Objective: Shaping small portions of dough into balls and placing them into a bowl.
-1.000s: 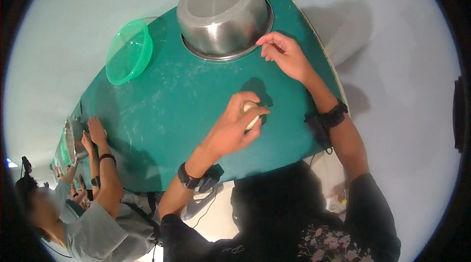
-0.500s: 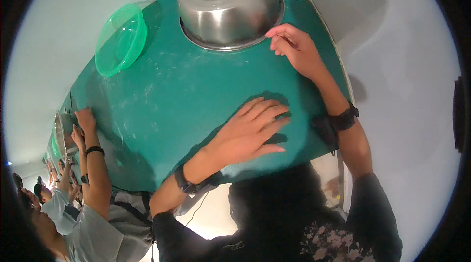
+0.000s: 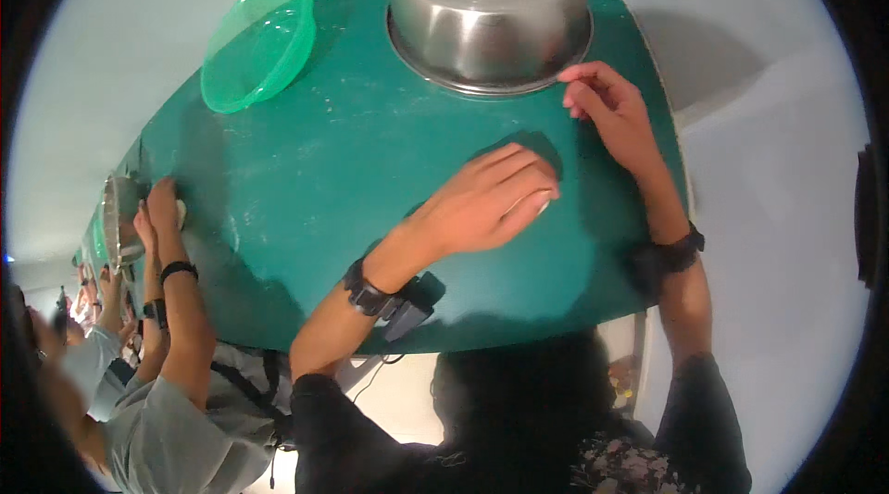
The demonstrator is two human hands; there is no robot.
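Head view: green table, left end bent away and blurred, co-worker's hands there hard to read. Steel bowl upside down at far edge, top cut off. Green plastic bowl tilted at far left edge. Left hand flat, palm down, fingers together, pressing a pale lump that's mostly hidden, only a sliver shows. Right hand fingers curled loosely, tips touching the steel bowl's rim. Black wristbands on both wrists.
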